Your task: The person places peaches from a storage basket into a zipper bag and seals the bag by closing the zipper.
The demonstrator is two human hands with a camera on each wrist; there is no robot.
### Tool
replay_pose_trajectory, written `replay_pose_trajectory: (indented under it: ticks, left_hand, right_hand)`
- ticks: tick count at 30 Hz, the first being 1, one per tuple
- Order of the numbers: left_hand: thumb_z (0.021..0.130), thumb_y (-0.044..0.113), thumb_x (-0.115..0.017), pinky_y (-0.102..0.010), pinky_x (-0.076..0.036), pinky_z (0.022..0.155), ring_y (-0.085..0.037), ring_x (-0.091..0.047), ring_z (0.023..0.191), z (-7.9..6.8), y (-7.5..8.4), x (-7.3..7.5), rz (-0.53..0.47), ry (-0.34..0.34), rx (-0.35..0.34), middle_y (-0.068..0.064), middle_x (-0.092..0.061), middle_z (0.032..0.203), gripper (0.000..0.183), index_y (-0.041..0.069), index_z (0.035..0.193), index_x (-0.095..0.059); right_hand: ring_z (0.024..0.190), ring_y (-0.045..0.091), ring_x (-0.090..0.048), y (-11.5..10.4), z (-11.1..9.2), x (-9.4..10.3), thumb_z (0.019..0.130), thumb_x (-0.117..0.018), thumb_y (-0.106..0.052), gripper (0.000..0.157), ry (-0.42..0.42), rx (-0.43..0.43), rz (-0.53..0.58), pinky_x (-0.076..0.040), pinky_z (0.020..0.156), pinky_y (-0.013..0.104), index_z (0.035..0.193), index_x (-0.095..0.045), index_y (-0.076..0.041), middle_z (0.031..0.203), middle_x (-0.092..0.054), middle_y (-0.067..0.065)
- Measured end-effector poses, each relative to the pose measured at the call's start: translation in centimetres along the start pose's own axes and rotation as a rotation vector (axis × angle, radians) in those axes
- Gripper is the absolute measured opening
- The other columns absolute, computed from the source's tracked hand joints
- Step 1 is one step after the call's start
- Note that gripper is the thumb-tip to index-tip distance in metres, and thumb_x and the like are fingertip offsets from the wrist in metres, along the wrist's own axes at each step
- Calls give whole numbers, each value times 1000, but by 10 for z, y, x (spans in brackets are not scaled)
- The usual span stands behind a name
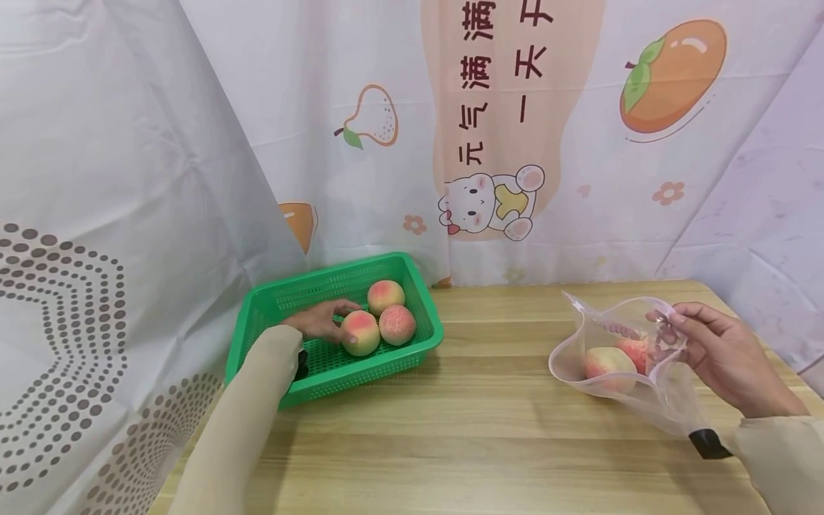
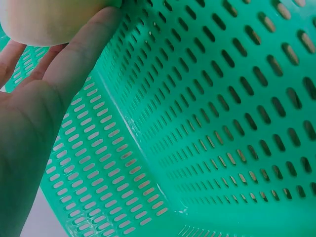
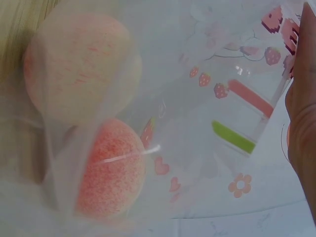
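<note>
Inside a green plastic basket (image 1: 360,375), my left hand (image 1: 317,322) holds a yellow-pink peach (image 1: 360,334), thumb on its near side and fingers on the far side. The left wrist view shows this peach (image 2: 47,22) only in part, at the top left. Two more peaches, a yellow-pink one (image 1: 386,295) and a redder one (image 1: 397,325), lie just beyond it. On the right, my right hand (image 1: 721,354) pinches the edge of a clear zip bag (image 1: 565,356), whose mouth gapes. Through the film show a pale peach (image 3: 84,69) and a red speckled peach (image 3: 116,170).
The basket stands at the left of a wooden table (image 1: 476,429), near the back. A printed curtain (image 1: 386,186) hangs behind the table, and a dotted cloth (image 1: 77,322) drapes along the left side. Bare wood lies between basket and bag.
</note>
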State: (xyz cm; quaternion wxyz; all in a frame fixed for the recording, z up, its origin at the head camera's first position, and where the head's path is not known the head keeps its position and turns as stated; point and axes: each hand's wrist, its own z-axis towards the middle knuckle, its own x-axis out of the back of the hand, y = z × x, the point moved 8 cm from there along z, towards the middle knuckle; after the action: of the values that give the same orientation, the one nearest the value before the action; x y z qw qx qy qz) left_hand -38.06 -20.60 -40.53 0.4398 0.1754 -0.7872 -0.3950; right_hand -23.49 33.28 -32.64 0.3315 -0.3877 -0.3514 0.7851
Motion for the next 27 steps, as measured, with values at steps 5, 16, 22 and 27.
replay_pose_trajectory:
  ticks: [5,16,22,27]
  left_hand:
    - [83,11,-83,-42,-55,87,-38,-55,118,2,-1,-1,-5,-6,31,-30,-35,146,78,1,147,-40]
    - [86,11,-79,-43,-55,88,-37,-57,115,-1,4,-4,27,-1,50,-30,-37,145,72,2,145,-40]
    - [88,13,-78,-43,-54,89,-37,-56,115,-4,4,-1,44,11,49,-29,-38,143,70,1,146,-40]
    - [88,16,-78,-44,-54,90,-38,-56,117,-9,3,2,35,25,52,-28,-38,143,73,2,148,-37]
  right_hand:
    - [87,23,-70,1,0,1,103,-21,15,42,11,-5,-4,-59,73,38,112,-62,9,116,-69,18]
    - [88,24,-71,2,0,-4,103,-21,16,41,-23,7,14,-59,75,36,114,-60,10,117,-69,19]
    - [89,24,-71,1,2,-7,103,-20,16,41,-45,12,47,-59,77,37,114,-59,11,118,-68,21]
    - [89,25,-71,2,1,-7,103,-21,16,41,-40,8,59,-59,77,37,113,-60,11,117,-69,21]
